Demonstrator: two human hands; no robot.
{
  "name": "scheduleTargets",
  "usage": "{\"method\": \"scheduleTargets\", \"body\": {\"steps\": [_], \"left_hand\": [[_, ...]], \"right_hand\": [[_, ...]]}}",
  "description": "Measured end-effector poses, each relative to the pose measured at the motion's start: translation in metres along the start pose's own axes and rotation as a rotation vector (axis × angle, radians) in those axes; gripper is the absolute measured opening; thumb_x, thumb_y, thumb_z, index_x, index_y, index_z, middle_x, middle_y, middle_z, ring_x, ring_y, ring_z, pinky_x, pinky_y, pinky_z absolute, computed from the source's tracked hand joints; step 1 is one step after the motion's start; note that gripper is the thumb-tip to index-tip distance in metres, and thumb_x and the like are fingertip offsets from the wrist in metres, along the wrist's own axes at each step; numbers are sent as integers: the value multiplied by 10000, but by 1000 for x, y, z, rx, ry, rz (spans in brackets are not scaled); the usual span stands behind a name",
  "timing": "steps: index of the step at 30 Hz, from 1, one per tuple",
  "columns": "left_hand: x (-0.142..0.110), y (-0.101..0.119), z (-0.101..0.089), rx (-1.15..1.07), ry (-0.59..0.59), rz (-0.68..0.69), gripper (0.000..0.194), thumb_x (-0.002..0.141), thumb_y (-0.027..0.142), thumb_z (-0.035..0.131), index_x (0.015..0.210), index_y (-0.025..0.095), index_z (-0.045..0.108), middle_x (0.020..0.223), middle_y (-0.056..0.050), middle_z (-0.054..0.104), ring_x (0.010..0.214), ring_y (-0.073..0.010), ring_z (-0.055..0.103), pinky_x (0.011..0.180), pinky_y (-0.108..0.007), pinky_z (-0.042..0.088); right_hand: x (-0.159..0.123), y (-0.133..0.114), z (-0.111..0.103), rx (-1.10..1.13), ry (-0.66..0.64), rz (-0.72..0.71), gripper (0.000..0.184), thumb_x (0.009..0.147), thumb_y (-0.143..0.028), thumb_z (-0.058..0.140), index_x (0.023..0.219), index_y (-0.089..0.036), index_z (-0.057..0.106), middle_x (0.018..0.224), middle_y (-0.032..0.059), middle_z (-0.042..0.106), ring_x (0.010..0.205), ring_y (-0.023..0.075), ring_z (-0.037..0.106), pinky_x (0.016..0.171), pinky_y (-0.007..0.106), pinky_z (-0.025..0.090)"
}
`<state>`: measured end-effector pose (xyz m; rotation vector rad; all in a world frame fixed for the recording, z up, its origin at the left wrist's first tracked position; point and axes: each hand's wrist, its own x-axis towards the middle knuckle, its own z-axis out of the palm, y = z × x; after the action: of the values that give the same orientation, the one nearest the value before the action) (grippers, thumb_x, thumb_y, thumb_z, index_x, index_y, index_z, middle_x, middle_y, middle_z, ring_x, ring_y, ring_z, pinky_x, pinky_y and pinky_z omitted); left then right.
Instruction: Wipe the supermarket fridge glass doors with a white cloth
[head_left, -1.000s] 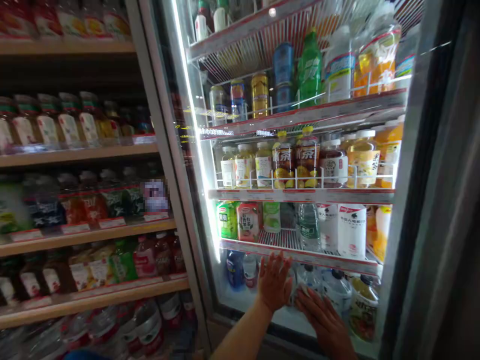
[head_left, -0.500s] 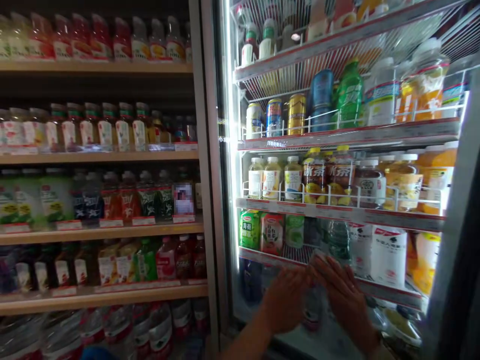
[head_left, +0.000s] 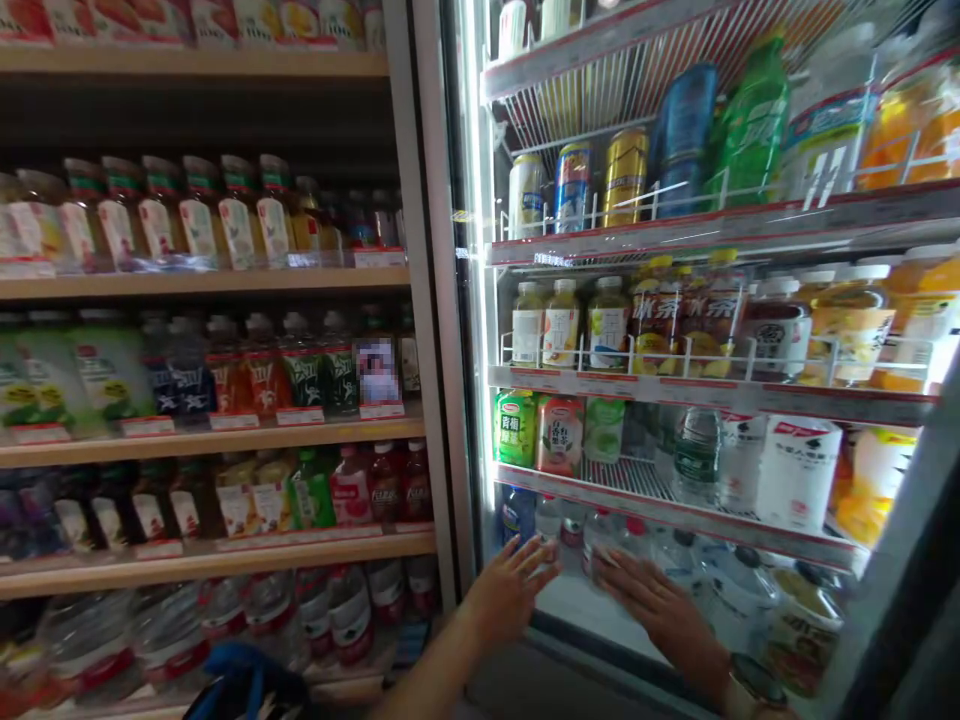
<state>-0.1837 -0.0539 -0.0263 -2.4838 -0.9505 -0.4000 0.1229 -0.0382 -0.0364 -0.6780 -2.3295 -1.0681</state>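
Note:
My left hand [head_left: 511,590] reaches in at the front of the bottom shelf, fingers spread, holding nothing I can see. To its right my right hand [head_left: 649,600] stretches its fingers out flat and is slightly blurred; a dark watch [head_left: 756,680] sits on that wrist. Between and just beyond the two hands stands a clear bottle [head_left: 598,535]; my right fingertips overlap its lower part, and I cannot tell if they touch it. Another clear bottle with a red cap [head_left: 636,537] is right behind my right hand. A dark blue bottle [head_left: 516,515] stands beyond my left fingers.
Lit cooler shelves [head_left: 675,388] above my hands hold cans, cartons and bottles. Large jugs [head_left: 802,620] stand at the lower right. A metal upright [head_left: 442,300] divides the cooler from wooden shelves [head_left: 225,445] of drinks. A blue item [head_left: 236,680] shows at the bottom left.
My hands were close together with a blurred bottle below and between them; now they are apart, the left further left. The view has tilted down, showing more of the bottom shelf.

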Motion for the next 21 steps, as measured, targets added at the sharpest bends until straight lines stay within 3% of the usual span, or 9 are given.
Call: {"method": "scheduleTargets", "body": {"steps": [5,9,11,14,17,21], "left_hand": [[-52,-6,28,-232,-109,-125,685,811,73,456,1445,293,316,1531,-10,319,1400,-157,302,1151,-367,286],[-98,-17,46,-447,-317,-491,635,785,35,448,1341,342,473,1414,53,499,1286,-120,463,1103,-289,351],[-122,-28,57,-462,-372,-656,569,814,46,432,1301,327,521,1362,38,549,1237,-141,513,1070,-297,392],[-158,-46,78,-442,-456,-893,419,882,123,451,1274,239,546,1323,-53,567,1162,-200,568,1008,-359,453],[-189,-59,105,-426,-572,-1096,381,897,346,562,1241,184,529,1250,-92,567,1071,-219,587,905,-435,509],[-217,-66,137,-421,-669,-1220,397,884,411,577,1207,183,535,1209,-76,566,1034,-209,584,864,-428,520]], "right_hand": [[-15,-6,-2,16,-94,-49,673,813,53,354,1382,-291,455,1465,-73,432,1389,108,323,1112,301,342],[-23,-7,-7,63,-160,-43,694,805,61,357,1400,-289,426,1463,-56,441,1388,117,329,1105,328,354],[-25,-9,-11,117,-192,-26,675,827,38,371,1417,-287,400,1458,-37,451,1391,127,325,1106,345,351],[-27,-11,-18,186,-248,23,689,836,38,359,1435,-303,365,1445,-30,470,1395,126,318,1119,361,326],[-27,-9,-25,184,-277,42,687,843,38,328,1433,-313,369,1439,-38,478,1399,131,310,1140,383,282],[-20,0,-34,122,-305,73,620,892,-14,311,1439,-299,368,1440,-33,475,1407,143,296,1172,394,194]]}}
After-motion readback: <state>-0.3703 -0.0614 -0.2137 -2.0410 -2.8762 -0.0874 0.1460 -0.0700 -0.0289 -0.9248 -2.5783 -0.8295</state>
